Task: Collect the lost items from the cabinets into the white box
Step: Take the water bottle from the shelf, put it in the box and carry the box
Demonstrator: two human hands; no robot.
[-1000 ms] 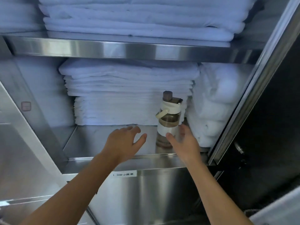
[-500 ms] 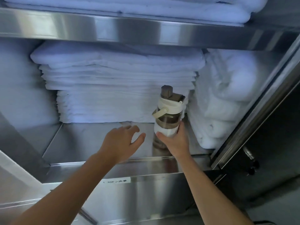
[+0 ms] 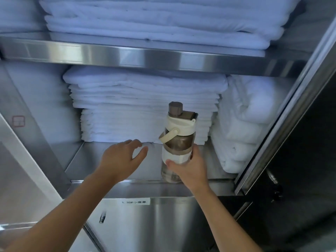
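Two hands of yours were reaching into the cabinet's middle shelf [image 3: 87, 160]. Your left hand [image 3: 123, 160] hovered spread and empty over the bare steel, fingers loosely curved, near the bottle but apart from it.

One water bottle [image 3: 179, 142] stood upright toward the right of that shelf, close to its front lip and just ahead of the folded sheets [image 3: 145, 110]. Whether its base sat on the steel or hung just clear of it could not be told. Your right hand [image 3: 190, 170] was wrapped round its lower body, with the thumb on the near face by the white band and the fingers round the far side.

It looked to be rigid, smooth plastic, so likely slippery and unyielding rather than fragile. How full it was did not show, so you should have allowed for some weight. Being tall with a bulky lid, it probably tipped easily. The white band seemed the surest grip, and the single loop handle [image 3: 169, 136] offered a second hold for your free hand.

By count: one bottle, one loop handle, one stack of folded sheets behind it, one pile of thicker towels [image 3: 245, 124] just beside it on the right, one more linen stack [image 3: 154, 20] on the shelf above, and one label [image 3: 136, 202] below the shelf. No white box was in view.
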